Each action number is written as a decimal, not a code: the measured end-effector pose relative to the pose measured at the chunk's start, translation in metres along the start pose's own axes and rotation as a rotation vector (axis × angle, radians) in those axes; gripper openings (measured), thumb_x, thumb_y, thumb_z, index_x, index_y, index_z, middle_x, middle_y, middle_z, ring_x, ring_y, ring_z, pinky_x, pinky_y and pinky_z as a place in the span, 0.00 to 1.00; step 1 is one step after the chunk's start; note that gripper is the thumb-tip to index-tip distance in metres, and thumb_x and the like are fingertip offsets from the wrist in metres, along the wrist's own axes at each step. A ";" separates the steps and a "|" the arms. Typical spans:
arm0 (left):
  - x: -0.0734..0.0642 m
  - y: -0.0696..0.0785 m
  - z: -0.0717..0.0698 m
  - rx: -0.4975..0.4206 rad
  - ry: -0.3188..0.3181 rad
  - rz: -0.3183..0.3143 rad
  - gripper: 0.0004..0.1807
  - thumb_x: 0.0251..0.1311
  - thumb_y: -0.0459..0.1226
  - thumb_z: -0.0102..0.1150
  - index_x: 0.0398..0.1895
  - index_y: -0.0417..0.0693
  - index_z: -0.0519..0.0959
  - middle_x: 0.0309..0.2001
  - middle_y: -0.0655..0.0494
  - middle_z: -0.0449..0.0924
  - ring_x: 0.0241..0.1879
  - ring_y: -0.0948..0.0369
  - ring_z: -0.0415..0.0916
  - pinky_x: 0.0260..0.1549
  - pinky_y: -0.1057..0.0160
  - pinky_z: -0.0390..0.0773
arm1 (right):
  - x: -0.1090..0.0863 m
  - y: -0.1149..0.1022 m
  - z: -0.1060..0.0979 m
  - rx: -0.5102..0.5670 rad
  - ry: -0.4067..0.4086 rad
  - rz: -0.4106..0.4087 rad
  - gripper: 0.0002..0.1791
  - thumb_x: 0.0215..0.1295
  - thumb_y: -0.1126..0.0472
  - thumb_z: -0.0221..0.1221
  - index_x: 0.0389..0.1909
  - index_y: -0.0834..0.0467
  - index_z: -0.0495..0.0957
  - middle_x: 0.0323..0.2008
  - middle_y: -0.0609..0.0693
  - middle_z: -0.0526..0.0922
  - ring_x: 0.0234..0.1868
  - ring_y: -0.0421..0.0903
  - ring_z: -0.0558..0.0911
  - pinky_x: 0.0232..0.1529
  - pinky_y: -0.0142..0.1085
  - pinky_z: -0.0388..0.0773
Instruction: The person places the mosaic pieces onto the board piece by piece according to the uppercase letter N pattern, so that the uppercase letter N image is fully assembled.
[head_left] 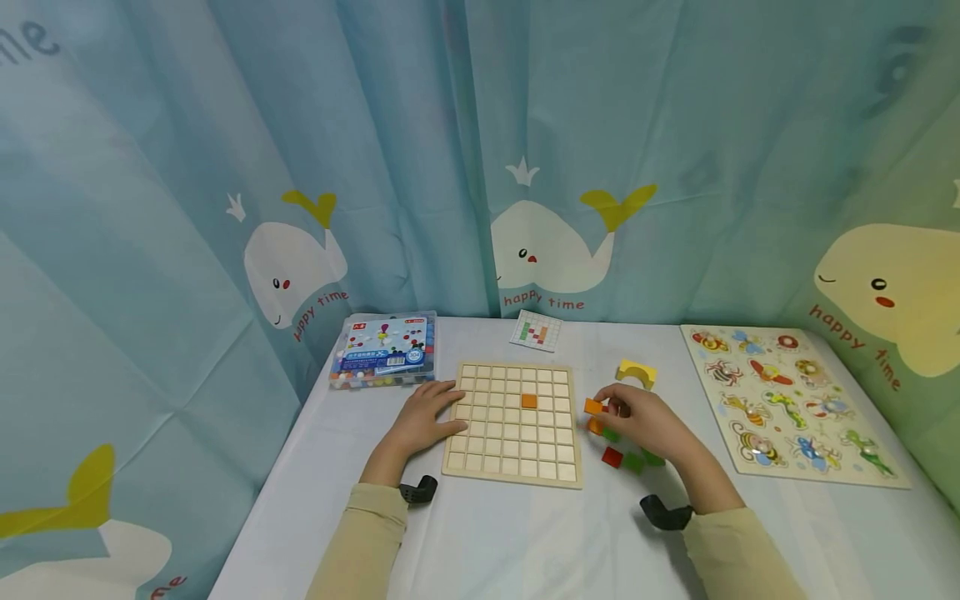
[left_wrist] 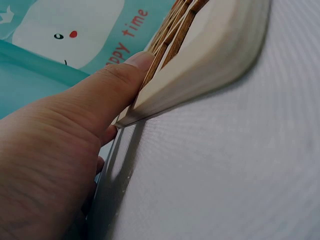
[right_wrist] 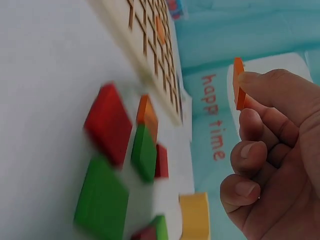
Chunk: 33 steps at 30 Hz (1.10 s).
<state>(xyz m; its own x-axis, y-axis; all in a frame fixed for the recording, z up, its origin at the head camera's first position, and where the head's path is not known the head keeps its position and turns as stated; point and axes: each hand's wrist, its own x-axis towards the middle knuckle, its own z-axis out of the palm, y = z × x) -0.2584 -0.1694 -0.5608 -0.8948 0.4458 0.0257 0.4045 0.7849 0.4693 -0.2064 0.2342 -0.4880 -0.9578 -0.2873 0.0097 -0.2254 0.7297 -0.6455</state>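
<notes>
A wooden grid board (head_left: 513, 423) lies on the table, with one orange square tile (head_left: 529, 401) in a cell of its upper right part. My left hand (head_left: 422, 418) rests against the board's left edge, fingers spread. In the left wrist view its thumb (left_wrist: 112, 82) touches the rim. Right of the board, my right hand (head_left: 641, 417) pinches another orange tile (right_wrist: 238, 84) between thumb and index finger, above the table. Below it lie loose tiles: a red tile (right_wrist: 108, 125), a green tile (right_wrist: 102, 200), an orange tile (right_wrist: 147, 116) and several others, partly hidden by the hand in the head view.
A yellow arch block (head_left: 637, 372) stands behind the right hand. A small pattern card (head_left: 536, 331) with coloured squares lies behind the board. At the back left sits a clear box of beads (head_left: 384, 348); a picture puzzle board (head_left: 791, 404) lies at the right. Curtains enclose the table.
</notes>
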 end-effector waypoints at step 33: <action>0.001 -0.003 0.002 0.006 0.007 0.009 0.37 0.62 0.61 0.58 0.73 0.64 0.66 0.76 0.60 0.58 0.77 0.48 0.49 0.76 0.40 0.50 | 0.057 -0.035 0.074 0.002 -0.087 -0.052 0.09 0.65 0.59 0.64 0.44 0.54 0.81 0.27 0.44 0.75 0.30 0.41 0.72 0.32 0.33 0.70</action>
<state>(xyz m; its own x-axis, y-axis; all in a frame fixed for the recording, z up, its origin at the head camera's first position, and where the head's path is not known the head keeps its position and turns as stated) -0.2603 -0.1705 -0.5638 -0.8923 0.4499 0.0358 0.4137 0.7836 0.4635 -0.2396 0.1463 -0.5214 -0.9257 -0.3775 -0.0231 -0.2740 0.7113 -0.6473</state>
